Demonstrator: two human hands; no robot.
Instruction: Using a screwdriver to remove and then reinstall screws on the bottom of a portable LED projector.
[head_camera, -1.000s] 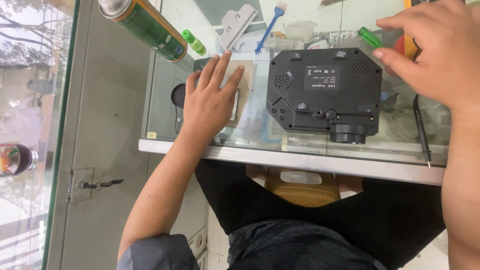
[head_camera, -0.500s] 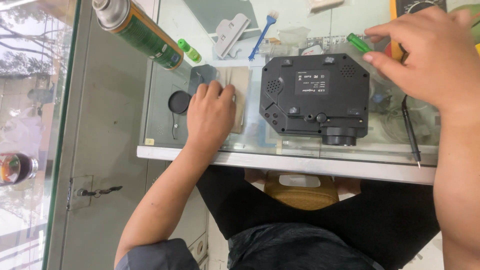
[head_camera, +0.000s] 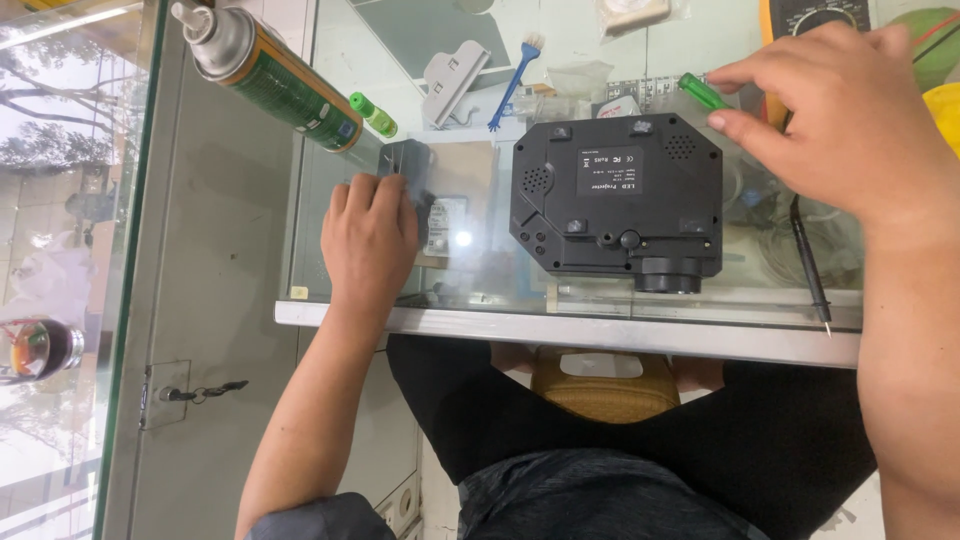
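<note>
Nearest the person, at the worktop (head_camera: 600, 338) edge, the black projector (head_camera: 615, 200) is lying bottom-up on the glass, its lens barrel pointing back toward the person. Its body is near square, so no long axis is standing out. The casing is looking fully closed; I judge any opening work as not yet started.

To its left, the left hand (head_camera: 368, 245) is lying palm-down on the glass, fingers (head_camera: 385, 190) loosely curled and touching a small dark box (head_camera: 405, 160), not clearly gripping it.

Farther off, beyond the projector's far right corner, the right hand (head_camera: 840, 120) is pinching a green screwdriver (head_camera: 703, 92) between thumb and fingertips; its long axis is running diagonally, toward the far left. A black probe (head_camera: 808, 258) is lying under the right wrist.

At the far side, a spray can (head_camera: 270, 75), a blue brush (head_camera: 515, 65) and a grey clip (head_camera: 455, 75) are lying well apart from both hands.
</note>
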